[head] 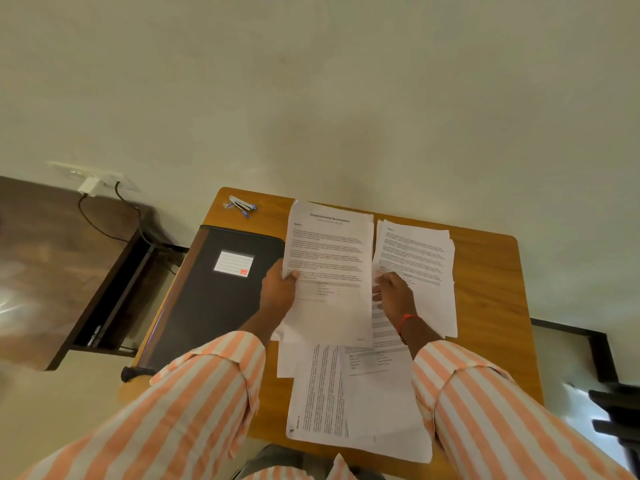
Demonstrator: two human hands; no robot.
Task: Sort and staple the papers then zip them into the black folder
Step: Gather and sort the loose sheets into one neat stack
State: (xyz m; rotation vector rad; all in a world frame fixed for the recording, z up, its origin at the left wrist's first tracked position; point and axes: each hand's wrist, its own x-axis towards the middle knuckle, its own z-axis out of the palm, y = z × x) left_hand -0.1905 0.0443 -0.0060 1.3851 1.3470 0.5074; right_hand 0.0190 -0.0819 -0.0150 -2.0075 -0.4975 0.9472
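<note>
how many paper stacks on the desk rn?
3. Centre stack, gripped by the left hand; right stack, its edge pinched by the right hand; near stack at the front edge of the desk, partly sideways. Sheets overlap, so more may be hidden.

Dressed in a long-sleeved shirt of broad peach-orange and white stripes: left sleeve (194, 393) filling 7 o'clock, right sleeve (491, 410) at 5 o'clock, both with loose cuffs ending short of the wrists. Worn on the right wrist, a thin red thread band (406, 319). Glimpsed at 6 o'clock, grey trousers (273, 459).
</note>
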